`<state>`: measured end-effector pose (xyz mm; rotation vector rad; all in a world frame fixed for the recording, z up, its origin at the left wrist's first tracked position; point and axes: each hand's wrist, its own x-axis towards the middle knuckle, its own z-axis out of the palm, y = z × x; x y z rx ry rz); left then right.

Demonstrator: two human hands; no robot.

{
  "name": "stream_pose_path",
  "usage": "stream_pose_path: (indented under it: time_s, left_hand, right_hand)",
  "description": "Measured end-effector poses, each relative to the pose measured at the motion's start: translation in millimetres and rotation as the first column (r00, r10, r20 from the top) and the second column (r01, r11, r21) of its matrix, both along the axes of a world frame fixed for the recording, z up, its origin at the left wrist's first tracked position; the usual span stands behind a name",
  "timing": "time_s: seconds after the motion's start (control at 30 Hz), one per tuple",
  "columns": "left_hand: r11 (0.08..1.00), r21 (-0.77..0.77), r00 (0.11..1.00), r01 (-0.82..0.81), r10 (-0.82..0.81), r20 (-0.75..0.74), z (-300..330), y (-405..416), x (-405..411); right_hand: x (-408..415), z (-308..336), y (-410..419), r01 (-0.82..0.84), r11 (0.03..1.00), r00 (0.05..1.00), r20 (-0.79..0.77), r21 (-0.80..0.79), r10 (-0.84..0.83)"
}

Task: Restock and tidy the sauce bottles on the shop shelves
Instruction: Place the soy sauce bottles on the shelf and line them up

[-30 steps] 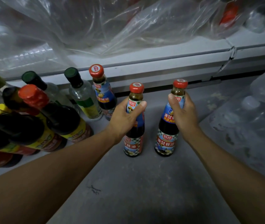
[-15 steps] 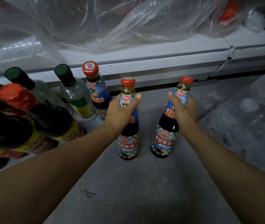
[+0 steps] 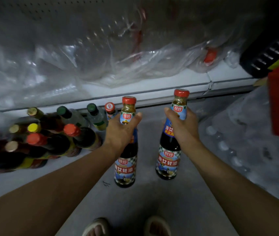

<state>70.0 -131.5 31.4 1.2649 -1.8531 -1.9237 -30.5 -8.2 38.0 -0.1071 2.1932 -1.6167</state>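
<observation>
A: Standing upright over the grey floor [image 3: 178,210]: two oyster sauce bottles, one gripped in each hand.

B: Fingers?

A: Left hand [image 3: 121,132] is curling round the left bottle [image 3: 126,167] at its shoulder; right hand [image 3: 183,128] is wrapping the right bottle [image 3: 168,160].

B: Appearance?

A: Red caps, dark sauce, blue checked labels. More bottles [image 3: 50,138] are crowding beside the white shelf edge [image 3: 152,86].

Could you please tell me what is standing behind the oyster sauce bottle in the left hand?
Behind the bottle gripped by the left hand stands a third red-capped sauce bottle; only its cap and neck show, the rest is covered by the hand. Beyond runs the white shelf edge.
</observation>
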Motion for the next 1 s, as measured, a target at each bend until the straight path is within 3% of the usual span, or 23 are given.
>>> stream_pose_path:
  time_s: [0.23,0.57,1.0]
  left_hand:
    - [0.999,-0.001,0.998,-0.05,0.05,0.035,158,-13,23]
    - [0.996,-0.038,0.996,-0.082,0.081,-0.031,379,-44,54]
    - [0.961,-0.168,0.967,-0.221,0.193,-0.168,587,-79,92]
  right_hand:
    - [18,157,-11,-0.099,0.995,0.995,-0.033,0.019,0.099]
    - [37,375,-41,-0.161,0.987,0.979,-0.122,0.015,0.161]
    - [58,590,-83,-0.3,0.954,0.912,-0.302,-0.028,0.278]
